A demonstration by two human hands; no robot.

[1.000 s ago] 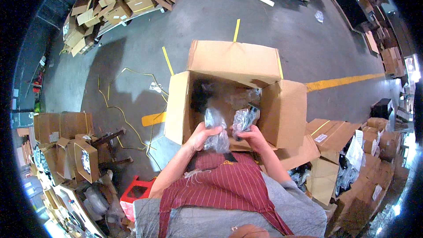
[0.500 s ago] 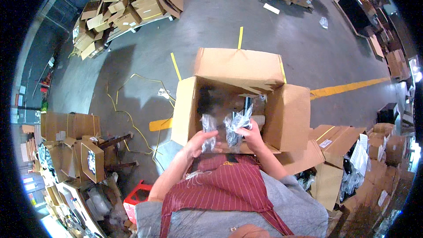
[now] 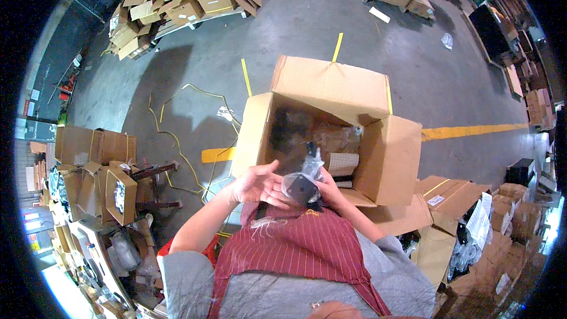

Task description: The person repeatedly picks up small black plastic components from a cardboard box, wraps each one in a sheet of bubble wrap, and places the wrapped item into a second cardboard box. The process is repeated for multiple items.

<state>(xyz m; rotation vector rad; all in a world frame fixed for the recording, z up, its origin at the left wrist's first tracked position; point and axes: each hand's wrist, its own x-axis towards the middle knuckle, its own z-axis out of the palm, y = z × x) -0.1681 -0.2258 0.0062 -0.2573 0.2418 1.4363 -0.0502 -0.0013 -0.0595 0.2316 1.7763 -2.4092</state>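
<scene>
Left hand (image 3: pixel 258 184): open, fingers spread, palm against the left side of a small dark part sealed in a clear plastic bag (image 3: pixel 302 185); grip released.
Right hand (image 3: pixel 328 188): grip closed around the bagged part from its right side.
Bagged part: held in front of the chest, at 6 o'clock from the large open brown cardboard box (image 3: pixel 331 124).
Box: on the grey concrete floor (image 3: pixel 195 71), flaps up, more bagged pieces inside.
Surroundings: flattened cardboard pile (image 3: pixel 177 0) at 11 o'clock; small cartons (image 3: pixel 472 230) at 4 o'clock.
</scene>
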